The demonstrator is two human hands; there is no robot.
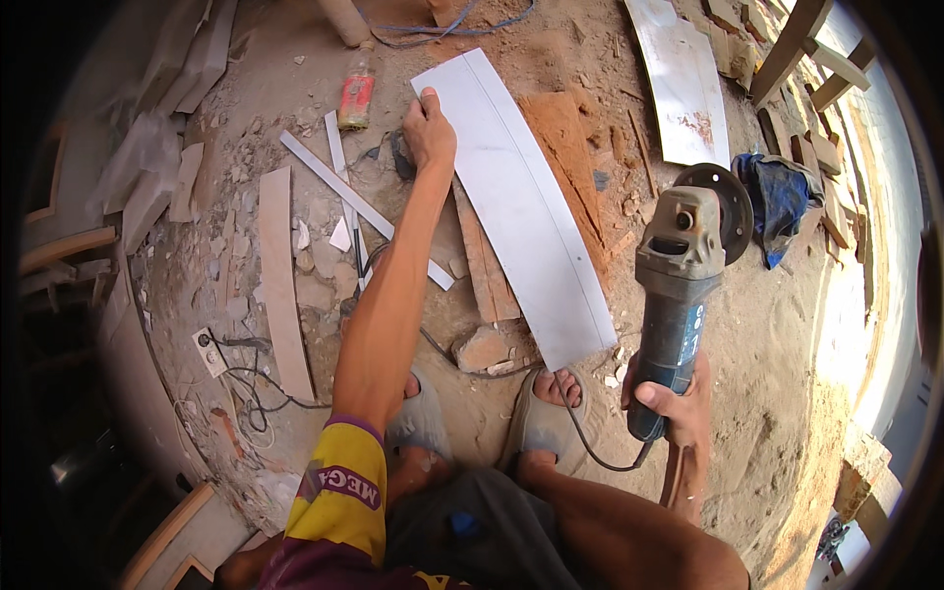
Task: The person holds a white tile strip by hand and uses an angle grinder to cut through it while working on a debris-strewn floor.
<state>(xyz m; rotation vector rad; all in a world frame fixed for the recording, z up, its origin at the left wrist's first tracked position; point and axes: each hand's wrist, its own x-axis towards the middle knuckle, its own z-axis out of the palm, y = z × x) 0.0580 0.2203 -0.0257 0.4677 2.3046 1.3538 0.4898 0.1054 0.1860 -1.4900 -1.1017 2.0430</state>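
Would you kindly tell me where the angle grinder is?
In the head view, the angle grinder is held in the right hand, right of the nearer white panel.

- Tile [501, 197]: long white slab, flat face up, dark line along its right long side, small dark dot partway down. Lies aslant, far end further left, near end by the person's feet. In one piece from here.
- Grinder [674, 305]: dark blue body, worn grey head, held up right of tile, head away from the person. Dark disc [737, 218] clear of tile. Cord [590, 447] out the butt.
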